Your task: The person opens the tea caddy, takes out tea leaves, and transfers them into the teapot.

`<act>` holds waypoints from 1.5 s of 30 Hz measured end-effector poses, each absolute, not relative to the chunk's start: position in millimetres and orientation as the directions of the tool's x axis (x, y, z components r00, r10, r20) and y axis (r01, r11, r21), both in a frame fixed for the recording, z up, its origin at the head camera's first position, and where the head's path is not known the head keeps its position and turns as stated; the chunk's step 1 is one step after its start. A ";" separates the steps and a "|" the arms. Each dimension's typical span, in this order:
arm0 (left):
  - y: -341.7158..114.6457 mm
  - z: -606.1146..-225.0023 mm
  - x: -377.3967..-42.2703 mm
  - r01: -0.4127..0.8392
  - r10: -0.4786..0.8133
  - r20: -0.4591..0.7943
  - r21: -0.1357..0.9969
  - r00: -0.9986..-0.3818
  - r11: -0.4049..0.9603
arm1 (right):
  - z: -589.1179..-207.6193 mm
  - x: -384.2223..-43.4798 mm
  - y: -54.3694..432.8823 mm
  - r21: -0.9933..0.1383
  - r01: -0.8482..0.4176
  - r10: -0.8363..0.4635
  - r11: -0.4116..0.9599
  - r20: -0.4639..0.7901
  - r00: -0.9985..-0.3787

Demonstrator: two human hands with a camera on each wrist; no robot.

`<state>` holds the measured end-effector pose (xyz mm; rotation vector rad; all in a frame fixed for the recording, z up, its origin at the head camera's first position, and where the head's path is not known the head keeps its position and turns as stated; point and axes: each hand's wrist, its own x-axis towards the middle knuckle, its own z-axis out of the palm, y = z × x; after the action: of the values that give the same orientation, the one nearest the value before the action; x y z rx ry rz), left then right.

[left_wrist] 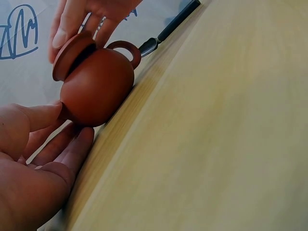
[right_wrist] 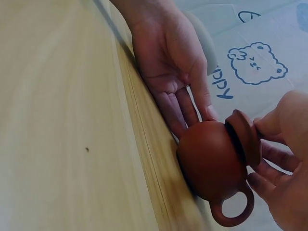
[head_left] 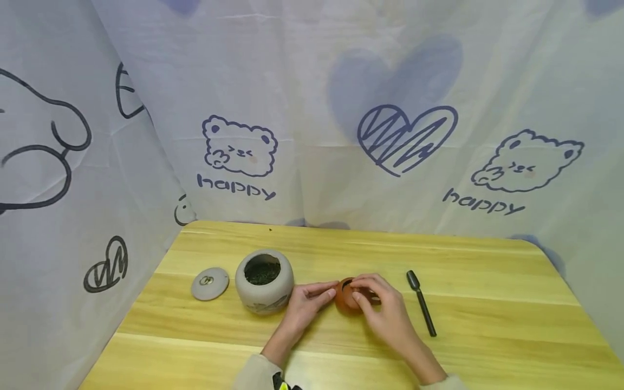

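Observation:
A small reddish-brown clay teapot [left_wrist: 103, 84] stands on the wooden table between both hands. Its lid [right_wrist: 248, 139] is tilted over the mouth, with a dark gap along one side. My right hand [head_left: 387, 311] pinches this lid between thumb and fingers. On the other side, my left hand [head_left: 304, 309] holds the teapot at its short spout, thumb on top and fingertips against the lower body. The loop handle [right_wrist: 233, 211] of the teapot is free of either hand. What lies inside the pot is hidden.
Left of the hands stands a round grey jar [head_left: 284, 276] without its lid, holding dark leaves [head_left: 263, 271]. Its grey lid [head_left: 210, 286] with a ring lies farther left. A dark scoop [head_left: 422, 304] lies to the right. Printed cloth [head_left: 317, 179] hangs behind the table.

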<state>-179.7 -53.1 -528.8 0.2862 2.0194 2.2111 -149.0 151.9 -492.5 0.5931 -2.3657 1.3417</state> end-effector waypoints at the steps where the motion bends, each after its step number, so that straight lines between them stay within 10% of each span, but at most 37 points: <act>1: -52.7 -529.4 -179.6 0.033 0.227 0.053 0.995 -0.973 -0.092 | -492.5 -149.7 151.4 -0.724 -0.515 -0.178 0.459 0.493 -0.852; 45: -55.8 -511.1 -171.6 0.139 0.254 0.126 0.990 -0.959 0.034 | -513.1 -161.5 149.8 -0.721 -0.538 -0.154 0.436 0.530 -0.834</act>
<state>-171.6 -55.8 -511.1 0.4192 2.1967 2.0848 -161.5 149.8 -513.1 0.5882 -2.3076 1.3653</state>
